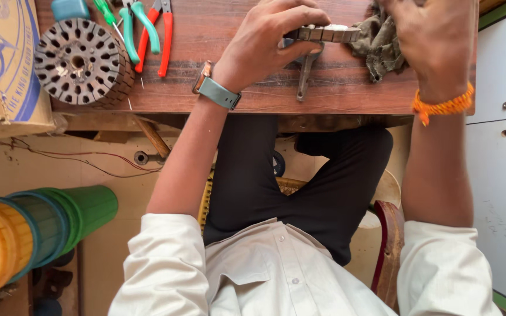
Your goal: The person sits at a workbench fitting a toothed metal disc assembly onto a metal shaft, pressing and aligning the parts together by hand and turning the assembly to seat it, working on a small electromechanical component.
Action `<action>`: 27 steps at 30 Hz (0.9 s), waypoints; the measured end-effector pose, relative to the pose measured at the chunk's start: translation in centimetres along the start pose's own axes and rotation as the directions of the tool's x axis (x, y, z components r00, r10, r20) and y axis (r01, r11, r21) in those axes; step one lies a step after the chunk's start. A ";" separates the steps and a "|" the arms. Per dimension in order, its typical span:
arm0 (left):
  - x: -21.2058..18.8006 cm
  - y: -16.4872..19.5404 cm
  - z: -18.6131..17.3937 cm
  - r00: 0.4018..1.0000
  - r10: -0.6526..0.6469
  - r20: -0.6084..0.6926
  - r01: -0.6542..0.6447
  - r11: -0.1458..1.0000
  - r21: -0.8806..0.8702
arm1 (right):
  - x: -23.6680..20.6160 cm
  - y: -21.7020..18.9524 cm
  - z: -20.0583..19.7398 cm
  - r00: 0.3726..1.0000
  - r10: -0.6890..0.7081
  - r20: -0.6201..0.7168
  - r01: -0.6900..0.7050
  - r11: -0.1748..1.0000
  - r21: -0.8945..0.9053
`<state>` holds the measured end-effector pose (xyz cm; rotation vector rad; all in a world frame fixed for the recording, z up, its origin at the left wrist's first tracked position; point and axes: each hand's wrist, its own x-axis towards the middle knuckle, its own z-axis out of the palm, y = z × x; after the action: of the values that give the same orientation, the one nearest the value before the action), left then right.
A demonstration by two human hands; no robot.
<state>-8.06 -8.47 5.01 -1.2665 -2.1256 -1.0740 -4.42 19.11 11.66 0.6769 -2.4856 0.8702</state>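
My left hand grips one end of a flat grey metal part held just above the brown wooden table. A grey strap watch sits on that wrist. My right hand, with an orange thread band on its wrist, presses a dirty olive rag against the other end of the metal part. A metal wrench lies on the table below the part, partly hidden by my left hand.
A round slotted motor core rests at the table's left. Green-handled and red-handled pliers lie beside it, next to a cardboard box. Stacked yellow and green plastic stools lie on the floor. White cabinet at right.
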 end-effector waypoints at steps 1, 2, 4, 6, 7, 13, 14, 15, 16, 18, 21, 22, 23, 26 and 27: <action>0.1 -0.1 0.1 1.000 0.019 -0.016 -0.020 1.000 -0.023 | 0.0 -1.8 -0.8 1.000 0.023 0.016 -0.024 0.993 0.118; 0.1 -0.1 0.3 0.999 0.015 -0.028 -0.017 0.999 -0.045 | 0.0 -3.4 -1.1 0.996 0.070 0.057 -0.081 0.976 0.205; 0.0 -0.1 0.5 0.998 0.004 -0.064 -0.010 0.996 -0.086 | 0.0 -5.8 -1.6 0.963 0.210 0.166 -0.258 0.896 0.361; -0.1 -0.2 0.6 0.998 -0.042 -0.050 0.035 0.990 -0.137 | -0.2 -7.4 -1.5 0.955 0.254 0.153 -0.290 0.905 0.312; -0.1 -0.2 0.6 0.997 -0.062 -0.039 0.056 0.986 -0.158 | -0.4 -8.0 -1.2 0.951 0.274 0.143 -0.305 0.907 0.291; -0.2 0.1 0.7 0.995 -0.062 -0.082 0.050 0.989 -0.141 | -3.8 -8.2 2.4 0.990 0.115 0.084 -0.120 0.991 0.064; -0.1 0.3 0.6 0.995 -0.044 -0.088 0.031 0.989 -0.142 | -4.5 -7.7 3.2 0.997 0.044 0.062 -0.045 0.999 0.018; 0.1 0.4 0.4 0.996 -0.021 -0.091 0.008 0.990 -0.142 | -5.1 -7.1 4.1 0.999 -0.027 0.039 0.028 0.999 -0.029; 0.4 0.6 0.0 0.996 0.006 -0.092 -0.018 0.990 -0.138 | -5.6 -6.4 4.9 0.995 -0.100 0.015 0.101 0.992 -0.079; -0.2 1.8 -0.9 0.991 0.089 -0.098 -0.076 0.988 0.133 | -6.5 -5.0 6.0 0.992 -0.121 0.032 0.124 0.984 -0.129; -1.7 4.7 -1.2 0.993 0.117 -0.032 -0.091 0.893 0.441 | -7.7 -3.1 7.3 0.989 -0.147 0.021 0.148 0.982 -0.115; -2.0 5.6 -1.1 0.993 0.116 -0.010 -0.094 0.845 0.526 | -8.0 -2.6 7.4 0.987 -0.162 0.008 0.162 0.981 -0.104; -2.3 6.5 -1.2 0.997 0.074 -0.006 -0.061 0.866 0.497 | -8.2 -2.4 7.5 0.988 -0.156 0.024 0.157 0.983 -0.094; -2.1 7.7 -1.1 0.998 -0.035 0.045 0.014 0.916 0.400 | -8.7 -1.7 7.2 0.990 -0.138 0.038 0.139 0.989 -0.048; -2.0 7.8 -0.9 0.994 -0.074 0.086 0.037 0.930 0.366 | -8.7 -1.4 7.1 0.991 -0.131 0.027 0.132 0.991 -0.007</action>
<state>-0.32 -8.10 7.22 -1.1042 -2.3116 -0.6050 1.70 16.11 2.55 0.8437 -2.4345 0.8063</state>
